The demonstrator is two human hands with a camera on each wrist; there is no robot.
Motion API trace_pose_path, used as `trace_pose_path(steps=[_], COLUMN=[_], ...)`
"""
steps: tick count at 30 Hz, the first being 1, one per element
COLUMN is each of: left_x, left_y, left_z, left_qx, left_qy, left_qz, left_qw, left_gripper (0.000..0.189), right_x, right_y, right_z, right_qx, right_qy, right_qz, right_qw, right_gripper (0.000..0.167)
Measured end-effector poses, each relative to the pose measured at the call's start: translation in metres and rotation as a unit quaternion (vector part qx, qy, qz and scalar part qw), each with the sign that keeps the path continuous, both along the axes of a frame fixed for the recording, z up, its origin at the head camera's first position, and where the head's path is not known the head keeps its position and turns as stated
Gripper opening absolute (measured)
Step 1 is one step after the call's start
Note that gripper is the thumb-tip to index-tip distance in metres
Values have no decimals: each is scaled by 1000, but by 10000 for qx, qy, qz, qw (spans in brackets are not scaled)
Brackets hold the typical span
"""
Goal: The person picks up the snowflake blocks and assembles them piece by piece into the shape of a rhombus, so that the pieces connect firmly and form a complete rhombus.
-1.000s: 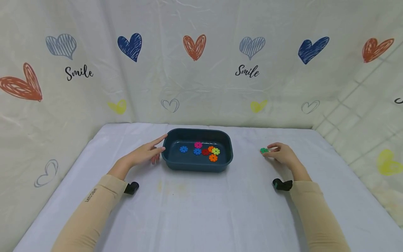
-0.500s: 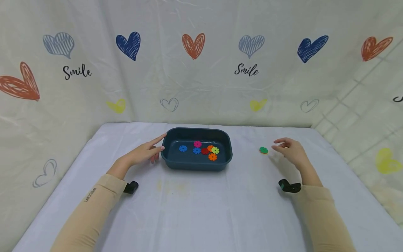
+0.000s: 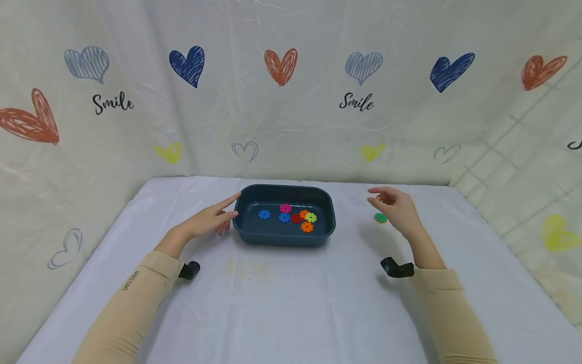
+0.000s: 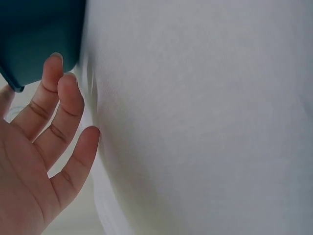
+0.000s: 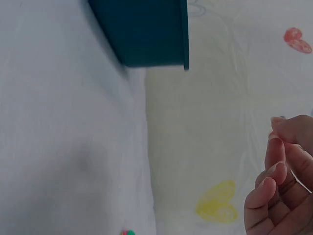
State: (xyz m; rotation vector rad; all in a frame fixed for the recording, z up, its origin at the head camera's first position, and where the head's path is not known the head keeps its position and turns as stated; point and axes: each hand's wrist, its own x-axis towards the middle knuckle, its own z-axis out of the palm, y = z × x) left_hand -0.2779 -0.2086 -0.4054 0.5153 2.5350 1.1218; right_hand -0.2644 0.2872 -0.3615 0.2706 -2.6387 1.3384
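In the head view, my left hand (image 3: pixel 204 222) is at the left end of a dark teal tray (image 3: pixel 282 240). Its index finger touches the rim, and the left wrist view has the other fingers loosely bent beside the tray (image 4: pixel 34 63). My right hand (image 3: pixel 395 210) is raised above the table, thumb and index fingertips close together; whether something thin is pinched there cannot be made out. Just below it lies a green notched disc (image 3: pixel 380 218) with an orange edge underneath. In the right wrist view, the right hand's fingers (image 5: pixel 279 188) are curled.
Inside the tray lie several flower-shaped plastic discs, among them a blue one (image 3: pixel 264 215), a pink one (image 3: pixel 285 208) and a yellow one (image 3: pixel 311 217). A white cloth (image 3: pixel 291 303) covers the table. Behind hangs a curtain (image 3: pixel 313 136) printed with hearts.
My right hand first drew back to the right from the green disc, then rose and swung left above it. The green disc stays on the table. The left hand and tray hold still.
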Motion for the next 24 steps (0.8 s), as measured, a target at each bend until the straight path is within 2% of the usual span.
trace_pose_path(steps=[5,11,15,19,24], left_x=[0,2,1,-2,-2], left_y=[0,-2,-2,-1,-1], left_z=[-1,-4,-5,-2,-1], left_qx=[-46,-54,-17,-17,-18], left_qy=[15,-17,-40,-32,-52], left_qz=[12,-3,-30,-64,-114], left_qw=[10000,10000,10000,10000,9999], left_gripper=[68,68,68,68,69], right_x=[-4,-13,-16,-19,-28], right_y=[-32,-67,-90,-109,-128], right_z=[2,-12,-19,-17,-15], right_qx=[-252,-285,-181,-45,493], right_qy=[186,191,145,148,-170], right_qz=[232,414,621,927,1488], right_qw=[9992,9986,9978,9956,9875], right_gripper=[37,32,30,28,28])
